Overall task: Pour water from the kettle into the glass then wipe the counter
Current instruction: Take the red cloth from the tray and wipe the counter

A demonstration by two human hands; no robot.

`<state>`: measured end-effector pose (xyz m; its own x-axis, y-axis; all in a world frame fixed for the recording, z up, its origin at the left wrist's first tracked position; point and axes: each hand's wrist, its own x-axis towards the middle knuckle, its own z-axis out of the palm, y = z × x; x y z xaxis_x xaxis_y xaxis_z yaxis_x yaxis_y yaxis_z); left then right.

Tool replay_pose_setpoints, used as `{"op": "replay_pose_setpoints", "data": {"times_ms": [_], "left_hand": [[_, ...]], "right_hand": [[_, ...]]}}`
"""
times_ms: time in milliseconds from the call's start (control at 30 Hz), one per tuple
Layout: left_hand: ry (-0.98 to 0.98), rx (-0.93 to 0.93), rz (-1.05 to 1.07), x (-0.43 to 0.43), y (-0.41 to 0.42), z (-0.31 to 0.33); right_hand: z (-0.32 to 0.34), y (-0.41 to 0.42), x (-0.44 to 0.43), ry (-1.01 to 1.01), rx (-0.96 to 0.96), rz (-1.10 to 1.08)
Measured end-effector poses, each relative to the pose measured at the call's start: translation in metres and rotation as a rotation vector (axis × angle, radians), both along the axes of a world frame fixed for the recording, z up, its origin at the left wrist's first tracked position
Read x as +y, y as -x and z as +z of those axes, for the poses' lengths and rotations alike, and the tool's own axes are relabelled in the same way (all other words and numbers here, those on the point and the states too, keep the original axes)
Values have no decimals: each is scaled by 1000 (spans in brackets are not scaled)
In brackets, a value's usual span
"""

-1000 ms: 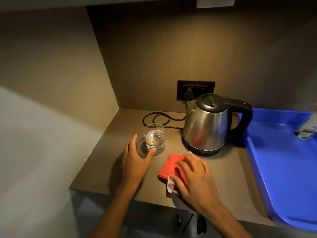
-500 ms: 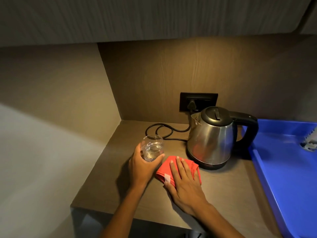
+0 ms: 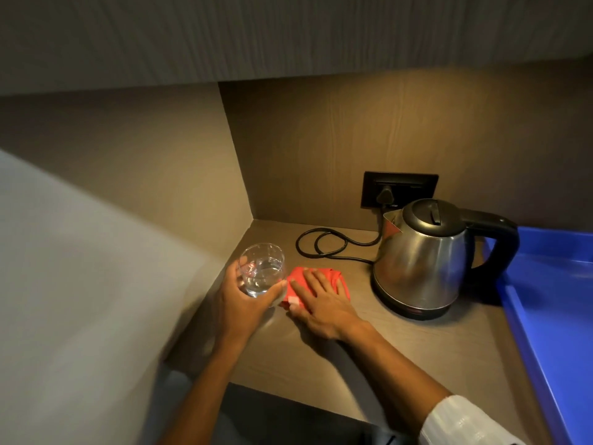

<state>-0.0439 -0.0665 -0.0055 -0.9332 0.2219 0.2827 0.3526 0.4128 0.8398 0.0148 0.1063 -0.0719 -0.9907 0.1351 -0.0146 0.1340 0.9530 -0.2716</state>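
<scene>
My left hand grips a clear glass partly filled with water and holds it tilted, lifted off the brown counter near the left wall. Pressed flat under my right hand is a folded red cloth with a white tag, lying on the counter just right of the glass. The steel kettle, with black lid and handle, stands on its base to the right of the cloth, lid down.
A black cord loops from the kettle to a wall socket behind it. A blue tray fills the right side. The side wall is close on the left, a cabinet overhead.
My left hand closed on the glass and lifted it off the counter toward the left. My right hand slid the red cloth left and back into the spot where the glass stood.
</scene>
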Motion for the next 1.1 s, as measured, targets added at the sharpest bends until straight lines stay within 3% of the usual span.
{"op": "replay_pose_setpoints", "data": {"times_ms": [100, 433, 633, 800, 933, 1100], "left_hand": [[-13, 5, -24, 7, -2, 5], [-62, 47, -84, 32, -7, 5], [-36, 38, -65, 30, -7, 4], [-20, 45, -71, 24, -9, -2], [-44, -13, -102, 32, -14, -9], [-80, -108, -142, 50, -21, -21]], "right_hand": [[-6, -22, -18, 20, 20, 75], [-16, -107, -22, 61, 13, 34], [-8, -71, 5, 30, 9, -189], [4, -48, 9, 12, -38, -108], [-2, -92, -8, 65, 10, 14], [0, -150, -19, 78, -16, -71]]}}
